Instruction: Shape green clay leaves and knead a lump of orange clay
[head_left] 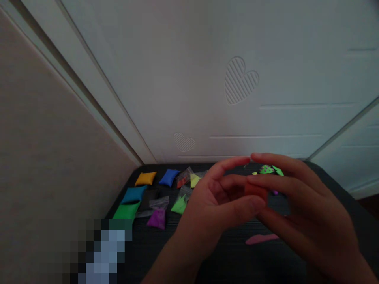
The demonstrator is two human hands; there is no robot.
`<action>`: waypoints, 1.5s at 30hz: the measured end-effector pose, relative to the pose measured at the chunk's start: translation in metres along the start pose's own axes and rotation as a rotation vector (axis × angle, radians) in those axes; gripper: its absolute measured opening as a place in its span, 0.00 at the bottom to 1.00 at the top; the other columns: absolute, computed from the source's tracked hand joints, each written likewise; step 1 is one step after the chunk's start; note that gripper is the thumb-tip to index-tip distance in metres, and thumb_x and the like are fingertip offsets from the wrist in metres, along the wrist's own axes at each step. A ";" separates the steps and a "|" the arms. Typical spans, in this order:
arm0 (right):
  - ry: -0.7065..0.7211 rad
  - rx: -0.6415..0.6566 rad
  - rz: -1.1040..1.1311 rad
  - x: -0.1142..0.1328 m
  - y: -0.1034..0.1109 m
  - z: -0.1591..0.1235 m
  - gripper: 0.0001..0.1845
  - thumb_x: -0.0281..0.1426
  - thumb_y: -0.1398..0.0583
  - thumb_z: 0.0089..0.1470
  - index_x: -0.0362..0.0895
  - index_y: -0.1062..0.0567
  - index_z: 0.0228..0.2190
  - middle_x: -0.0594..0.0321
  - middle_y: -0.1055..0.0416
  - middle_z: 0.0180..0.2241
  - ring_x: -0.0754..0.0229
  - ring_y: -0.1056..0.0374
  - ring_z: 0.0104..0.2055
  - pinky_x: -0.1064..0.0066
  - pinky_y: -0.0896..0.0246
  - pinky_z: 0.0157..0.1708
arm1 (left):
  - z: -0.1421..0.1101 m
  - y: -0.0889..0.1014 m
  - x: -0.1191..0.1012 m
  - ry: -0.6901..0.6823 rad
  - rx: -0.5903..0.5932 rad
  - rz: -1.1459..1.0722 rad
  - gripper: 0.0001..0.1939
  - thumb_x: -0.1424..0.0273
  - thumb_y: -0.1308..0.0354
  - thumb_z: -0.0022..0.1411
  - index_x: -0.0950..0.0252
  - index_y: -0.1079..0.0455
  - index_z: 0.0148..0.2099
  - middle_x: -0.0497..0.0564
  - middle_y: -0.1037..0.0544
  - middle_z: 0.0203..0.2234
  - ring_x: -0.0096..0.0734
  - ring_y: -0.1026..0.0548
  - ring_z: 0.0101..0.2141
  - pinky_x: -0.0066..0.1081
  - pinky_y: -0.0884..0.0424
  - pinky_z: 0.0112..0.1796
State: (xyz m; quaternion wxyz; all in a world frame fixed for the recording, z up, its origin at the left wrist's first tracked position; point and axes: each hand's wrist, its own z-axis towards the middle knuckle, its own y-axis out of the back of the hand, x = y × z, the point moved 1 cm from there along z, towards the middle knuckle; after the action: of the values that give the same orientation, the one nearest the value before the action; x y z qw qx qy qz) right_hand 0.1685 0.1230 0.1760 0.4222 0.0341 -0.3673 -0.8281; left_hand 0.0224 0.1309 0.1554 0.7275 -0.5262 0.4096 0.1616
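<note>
Between the fingers of both hands, held up over the table, is a small orange-red lump of modelling clay (255,190). My left hand (211,199) pinches it from the left, with the thumb along its lower front edge. From the right, the fingers of my right hand (314,209) press against its upper and right sides, the thumb underneath. Both index fingertips nearly meet above the clay. Part of the lump is covered by fingers. Below the hands a pink plastic knife (260,238) lies on the table, its right end hidden by my right hand.
Several clay packets lie at the left of the dark table (225,256), among them a yellow packet (145,178), a blue packet (168,177) and a purple bag (157,218). Green speckled pieces (267,169) lie behind my right hand. A white panel (148,79) stands behind the table.
</note>
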 end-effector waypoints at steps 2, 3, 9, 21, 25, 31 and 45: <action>0.008 0.013 -0.022 0.000 0.000 0.000 0.18 0.27 0.40 0.46 0.52 0.31 0.42 0.60 0.36 0.49 0.55 0.36 0.48 0.62 0.34 0.44 | 0.000 0.001 0.000 -0.009 -0.012 0.009 0.26 0.78 0.36 0.46 0.61 0.35 0.49 0.48 0.22 0.30 0.28 0.25 0.31 0.28 0.30 0.34; 0.006 0.019 -0.031 0.000 0.000 0.000 0.18 0.27 0.40 0.47 0.52 0.31 0.42 0.59 0.37 0.50 0.55 0.36 0.48 0.61 0.34 0.45 | 0.001 0.001 0.000 -0.019 -0.020 0.015 0.26 0.78 0.36 0.46 0.62 0.35 0.49 0.48 0.22 0.30 0.28 0.25 0.31 0.28 0.30 0.35; 0.031 0.038 -0.063 0.001 0.000 -0.001 0.20 0.27 0.40 0.47 0.52 0.31 0.44 0.60 0.37 0.50 0.54 0.37 0.49 0.60 0.35 0.46 | 0.002 0.003 -0.001 -0.027 -0.023 0.034 0.22 0.78 0.36 0.46 0.61 0.33 0.45 0.46 0.22 0.29 0.25 0.25 0.29 0.26 0.30 0.34; -0.007 0.073 0.013 0.000 0.000 -0.002 0.20 0.26 0.40 0.47 0.53 0.31 0.44 0.62 0.37 0.50 0.57 0.36 0.49 0.62 0.34 0.46 | 0.001 0.002 -0.006 -0.013 -0.025 0.078 0.25 0.78 0.37 0.46 0.60 0.34 0.48 0.46 0.22 0.29 0.23 0.25 0.28 0.24 0.30 0.32; -0.018 0.080 0.026 0.001 0.000 -0.003 0.22 0.27 0.40 0.47 0.53 0.32 0.45 0.61 0.37 0.50 0.56 0.36 0.49 0.61 0.33 0.45 | 0.001 0.001 -0.005 -0.036 -0.036 0.097 0.24 0.78 0.37 0.47 0.61 0.34 0.47 0.46 0.22 0.28 0.23 0.25 0.27 0.23 0.30 0.31; 0.001 0.046 0.027 0.000 0.001 -0.002 0.18 0.27 0.41 0.49 0.52 0.31 0.43 0.60 0.35 0.48 0.56 0.35 0.47 0.60 0.32 0.43 | 0.001 0.001 -0.005 -0.030 -0.042 0.094 0.28 0.78 0.36 0.45 0.60 0.36 0.50 0.46 0.22 0.29 0.24 0.25 0.28 0.25 0.30 0.33; -0.004 0.042 0.074 -0.001 -0.001 -0.002 0.19 0.27 0.39 0.47 0.51 0.31 0.43 0.60 0.35 0.49 0.55 0.34 0.46 0.62 0.30 0.40 | 0.000 0.001 -0.006 -0.018 -0.003 0.103 0.27 0.80 0.36 0.45 0.60 0.35 0.49 0.46 0.22 0.29 0.24 0.25 0.30 0.24 0.30 0.34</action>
State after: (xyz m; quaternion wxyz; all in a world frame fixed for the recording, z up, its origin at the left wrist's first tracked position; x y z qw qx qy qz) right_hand 0.1696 0.1225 0.1738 0.4511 0.0274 -0.3865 -0.8040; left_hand 0.0179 0.1320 0.1588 0.7212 -0.5039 0.4293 0.2042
